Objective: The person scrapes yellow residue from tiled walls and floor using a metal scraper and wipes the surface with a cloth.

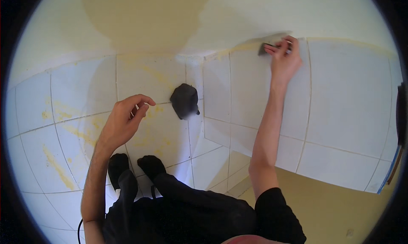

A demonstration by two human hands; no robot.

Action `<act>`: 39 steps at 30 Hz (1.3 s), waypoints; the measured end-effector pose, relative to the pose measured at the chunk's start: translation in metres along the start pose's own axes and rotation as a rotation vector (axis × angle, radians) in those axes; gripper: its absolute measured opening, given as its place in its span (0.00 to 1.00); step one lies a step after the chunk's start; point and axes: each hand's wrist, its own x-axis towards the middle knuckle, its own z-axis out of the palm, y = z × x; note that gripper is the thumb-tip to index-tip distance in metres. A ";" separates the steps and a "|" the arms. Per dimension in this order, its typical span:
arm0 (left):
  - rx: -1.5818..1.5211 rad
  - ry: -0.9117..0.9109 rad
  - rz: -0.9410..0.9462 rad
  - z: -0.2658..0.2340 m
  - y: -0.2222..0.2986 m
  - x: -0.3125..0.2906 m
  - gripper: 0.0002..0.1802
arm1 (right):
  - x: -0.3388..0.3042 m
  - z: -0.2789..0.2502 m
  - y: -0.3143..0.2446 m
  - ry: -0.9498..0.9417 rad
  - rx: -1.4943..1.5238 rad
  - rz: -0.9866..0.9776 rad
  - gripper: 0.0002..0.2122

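Observation:
My right hand [284, 57] is closed on a thin scraper [264, 49], whose flat grey blade lies against the wall by the upper edge of the white tiles [267, 87]. Blur hides the tool's finer detail. To the left, my left hand [127, 116] hangs in the air above yellow-stained tiles [148, 135]. Its fingers are loosely bent, thumb and forefinger apart, with nothing between them. A crumpled black cloth-like lump [184, 101] lies on the tiles near the corner, right of my left hand.
A painted cream wall [170, 19] rises beyond the tiles. My dark-socked feet [151, 164] stand on the tiled surface. At the right, the tiled part ends in an edge [331, 180] above a yellowish floor [323, 210]. A dark upright object [401, 114] stands at the far right.

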 end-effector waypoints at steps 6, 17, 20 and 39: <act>0.003 0.008 -0.012 -0.004 -0.004 -0.001 0.08 | 0.000 0.007 -0.005 0.006 -0.068 -0.054 0.05; -0.007 -0.004 -0.021 -0.004 -0.004 0.000 0.07 | 0.000 -0.004 -0.013 0.041 -0.102 -0.093 0.05; 0.014 0.000 -0.026 -0.005 -0.002 -0.002 0.07 | 0.001 0.006 -0.013 -0.082 -0.028 -0.024 0.05; 0.043 -0.058 0.007 0.012 0.004 -0.007 0.08 | -0.109 -0.025 0.007 -0.197 0.407 -0.096 0.11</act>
